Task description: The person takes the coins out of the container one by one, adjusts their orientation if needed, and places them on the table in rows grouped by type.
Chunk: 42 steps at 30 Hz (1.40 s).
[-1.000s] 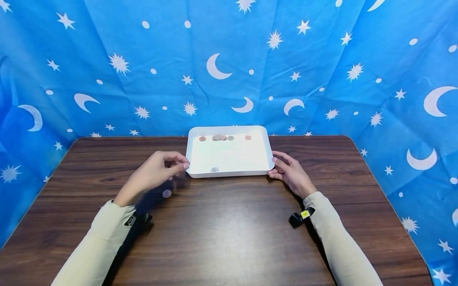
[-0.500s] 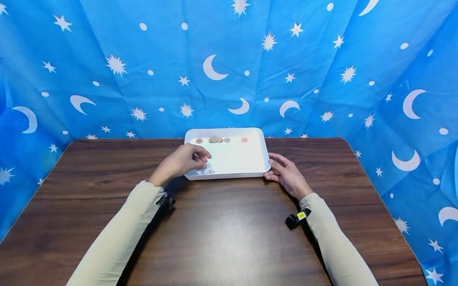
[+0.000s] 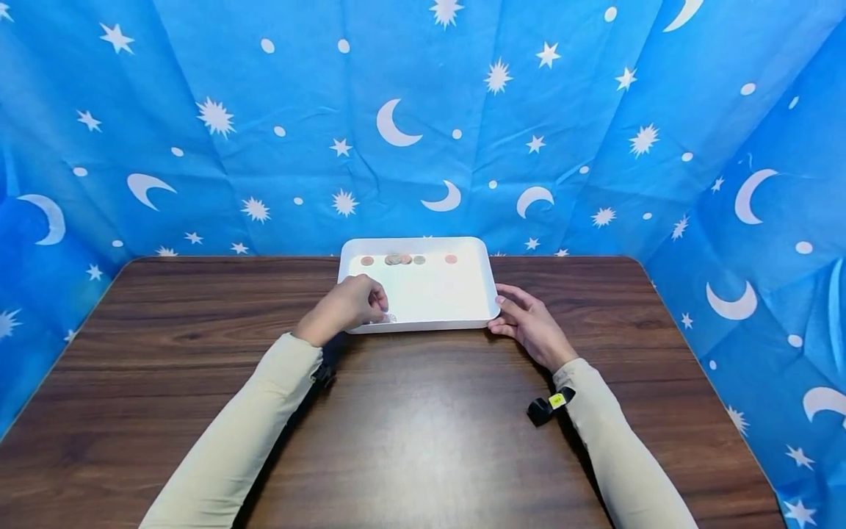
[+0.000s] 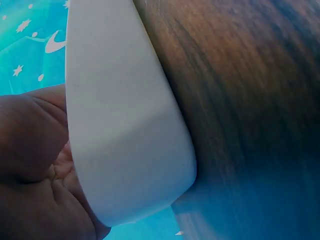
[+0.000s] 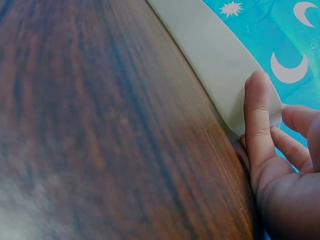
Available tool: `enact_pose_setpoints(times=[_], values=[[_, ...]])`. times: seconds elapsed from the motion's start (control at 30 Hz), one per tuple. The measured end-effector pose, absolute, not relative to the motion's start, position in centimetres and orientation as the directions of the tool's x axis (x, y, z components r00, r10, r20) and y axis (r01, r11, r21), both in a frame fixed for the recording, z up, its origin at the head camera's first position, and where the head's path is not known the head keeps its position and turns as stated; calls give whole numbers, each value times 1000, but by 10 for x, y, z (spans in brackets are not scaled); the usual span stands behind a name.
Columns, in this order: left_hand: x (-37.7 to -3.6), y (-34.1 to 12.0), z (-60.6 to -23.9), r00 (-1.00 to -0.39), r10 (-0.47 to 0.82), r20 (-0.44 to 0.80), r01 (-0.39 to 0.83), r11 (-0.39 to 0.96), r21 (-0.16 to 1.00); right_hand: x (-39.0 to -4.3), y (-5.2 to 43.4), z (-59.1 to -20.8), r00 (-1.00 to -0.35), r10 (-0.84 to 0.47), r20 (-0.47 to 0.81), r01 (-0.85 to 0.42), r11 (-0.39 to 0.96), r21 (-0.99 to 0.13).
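A shallow white tray (image 3: 439, 294) lies at the far side of the table. My left hand (image 3: 346, 305) reaches over its left front corner, the fingers bent down inside. Its fingertips are right at a silver coin (image 3: 392, 318) by the front wall, partly covering it; I cannot tell whether they pinch it. In the left wrist view the tray's wall (image 4: 120, 115) hides those fingertips. My right hand (image 3: 534, 327) holds the right front corner, its thumb (image 5: 258, 110) against the outer wall and other fingers around the side.
Along the tray's back lie a copper coin (image 3: 367, 261), a small overlapping cluster of coins (image 3: 396, 259), a silver coin (image 3: 419, 259) and another copper coin (image 3: 451, 258). A blue curtain (image 3: 297, 147) with moons and stars hangs behind the brown wooden table (image 3: 423, 426).
My left hand has moved right from the tray's left edge to inside it, then down to the silver coin. A coin on the table near it is no longer in view. The right hand stays put.
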<state>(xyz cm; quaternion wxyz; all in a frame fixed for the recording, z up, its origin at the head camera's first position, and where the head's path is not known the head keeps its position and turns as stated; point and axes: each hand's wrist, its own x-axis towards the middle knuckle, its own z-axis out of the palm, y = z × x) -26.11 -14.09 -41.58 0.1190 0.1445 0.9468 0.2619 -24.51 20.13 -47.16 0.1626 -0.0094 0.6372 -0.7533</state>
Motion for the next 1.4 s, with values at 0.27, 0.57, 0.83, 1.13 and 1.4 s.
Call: enact_pose_setpoints(times=[0.27, 0.57, 0.83, 1.13, 1.4], values=[[-268, -130, -421, -944, 279, -177, 155, 848, 507, -243, 204, -474, -945, -250, -211, 247, -121, -961], [-289, -119, -426, -969, 176, -175, 56, 842, 536, -244, 202, -474, -942, -262, -209, 248, -128, -960], [-296, -112, -427, -992, 119, -33, 77, 807, 586, -246, 199, -471, -943, -264, -202, 243, -135, -961], [-296, -118, -431, -994, 86, -73, -7, 601, 799, -245, 201, -470, -945, -255, -206, 241, -112, -964], [-295, -112, -435, -993, 47, -106, -47, 677, 734, -244, 200, -472, -945, -259, -198, 233, -113, -966]])
